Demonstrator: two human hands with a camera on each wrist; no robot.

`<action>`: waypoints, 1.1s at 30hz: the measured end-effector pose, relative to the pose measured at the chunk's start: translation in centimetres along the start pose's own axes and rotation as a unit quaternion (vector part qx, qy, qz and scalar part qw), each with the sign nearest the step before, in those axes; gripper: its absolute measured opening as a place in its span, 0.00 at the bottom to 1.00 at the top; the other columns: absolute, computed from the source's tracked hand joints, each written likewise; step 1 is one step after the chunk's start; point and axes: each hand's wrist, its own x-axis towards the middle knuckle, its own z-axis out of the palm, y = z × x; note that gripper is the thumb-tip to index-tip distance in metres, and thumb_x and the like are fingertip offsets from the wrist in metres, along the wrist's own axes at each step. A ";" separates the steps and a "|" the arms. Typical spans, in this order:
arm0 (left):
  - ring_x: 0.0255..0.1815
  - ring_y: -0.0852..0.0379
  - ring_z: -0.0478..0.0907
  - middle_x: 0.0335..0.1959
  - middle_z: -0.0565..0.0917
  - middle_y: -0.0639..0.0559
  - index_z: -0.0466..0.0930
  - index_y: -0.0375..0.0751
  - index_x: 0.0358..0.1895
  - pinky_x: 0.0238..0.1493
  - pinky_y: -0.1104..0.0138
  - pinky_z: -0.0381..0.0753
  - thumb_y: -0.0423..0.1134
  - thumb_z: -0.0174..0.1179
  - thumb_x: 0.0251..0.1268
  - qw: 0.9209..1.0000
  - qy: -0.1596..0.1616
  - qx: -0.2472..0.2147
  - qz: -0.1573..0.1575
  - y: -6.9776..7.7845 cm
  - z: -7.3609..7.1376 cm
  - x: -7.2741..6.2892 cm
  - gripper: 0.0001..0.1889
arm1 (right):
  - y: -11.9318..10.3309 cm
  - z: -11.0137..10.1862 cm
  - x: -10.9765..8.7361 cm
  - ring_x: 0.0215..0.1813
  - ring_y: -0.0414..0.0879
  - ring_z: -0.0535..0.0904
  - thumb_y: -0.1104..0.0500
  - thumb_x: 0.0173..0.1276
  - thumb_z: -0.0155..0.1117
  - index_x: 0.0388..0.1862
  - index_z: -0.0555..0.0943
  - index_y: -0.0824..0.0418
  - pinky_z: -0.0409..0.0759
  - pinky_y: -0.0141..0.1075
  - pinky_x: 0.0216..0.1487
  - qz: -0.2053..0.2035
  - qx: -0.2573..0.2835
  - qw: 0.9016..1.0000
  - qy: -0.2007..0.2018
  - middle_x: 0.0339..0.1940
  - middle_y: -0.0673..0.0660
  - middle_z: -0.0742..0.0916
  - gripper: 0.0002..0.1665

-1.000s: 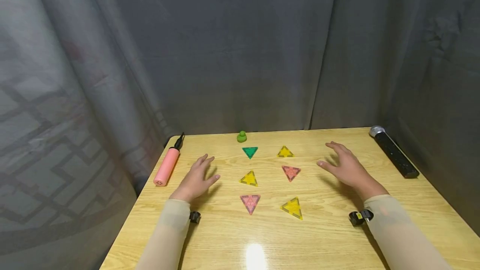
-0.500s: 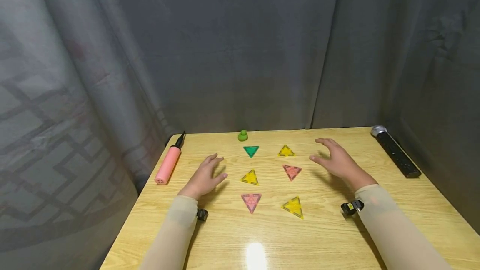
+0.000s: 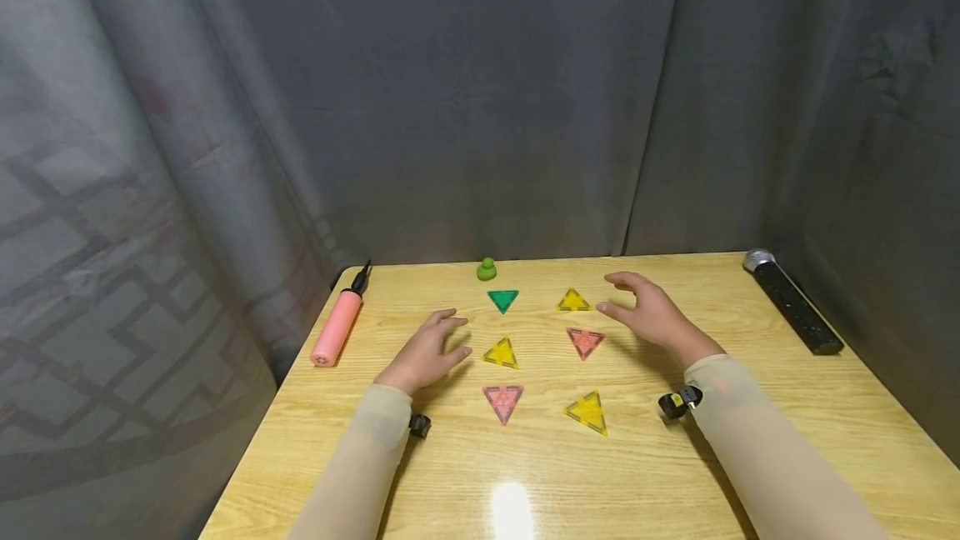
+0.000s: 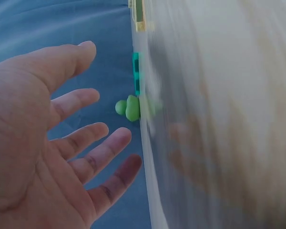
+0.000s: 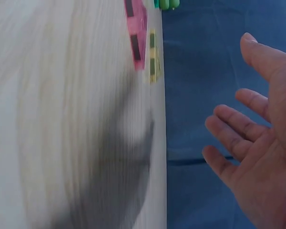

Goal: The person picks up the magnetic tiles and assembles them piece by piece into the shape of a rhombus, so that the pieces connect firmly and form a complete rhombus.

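Observation:
Above the table, my left hand [image 3: 426, 352] has its fingers spread and holds nothing; a yellow triangle tile [image 3: 502, 353] lies just right of its thumb. My right hand [image 3: 651, 315] is likewise empty, its thumb tip close beside the far yellow triangle tile [image 3: 573, 301]. Between the hands lie a green triangle tile [image 3: 502, 300] at the back and a red triangle tile [image 3: 585, 342]. Nearer me are a pink triangle tile [image 3: 503, 402] and another yellow triangle tile [image 3: 587, 412]. Both wrist views show the loosely bent fingers with nothing in them.
A small green rounded figure [image 3: 487, 269] stands near the table's back edge. On the left lies a pink hand pump [image 3: 337, 327] with a black nozzle. A black microphone [image 3: 793, 307] lies along the right edge. Grey curtains [image 3: 480, 107] hang behind the wooden table [image 3: 600, 490].
Both hands have moved inward toward the tiles, the left one to the right and the right one to the left. The tiles keep their places on the table.

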 end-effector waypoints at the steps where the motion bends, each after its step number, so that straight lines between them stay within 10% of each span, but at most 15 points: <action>1: 0.76 0.39 0.67 0.80 0.63 0.41 0.72 0.42 0.76 0.72 0.47 0.71 0.49 0.65 0.76 1.000 -0.003 0.005 0.002 0.1 0.1 0.1 0.31 | -0.1 0.1 0.2 0.76 0.68 0.66 0.43 0.76 0.68 0.80 0.67 0.61 0.63 0.68 0.72 -0.001 0.005 1.000 -0.003 0.76 0.67 0.73 0.42; 33: 0.75 0.49 0.70 0.72 0.77 0.52 0.79 0.44 0.71 0.76 0.55 0.67 0.45 0.61 0.80 0.995 -0.079 -0.003 0.054 2.5 2.4 1.3 0.22 | -3.7 4.7 4.7 0.65 0.59 0.79 0.56 0.75 0.71 0.66 0.80 0.63 0.75 0.57 0.68 -0.037 0.020 0.996 -0.075 0.63 0.62 0.84 0.25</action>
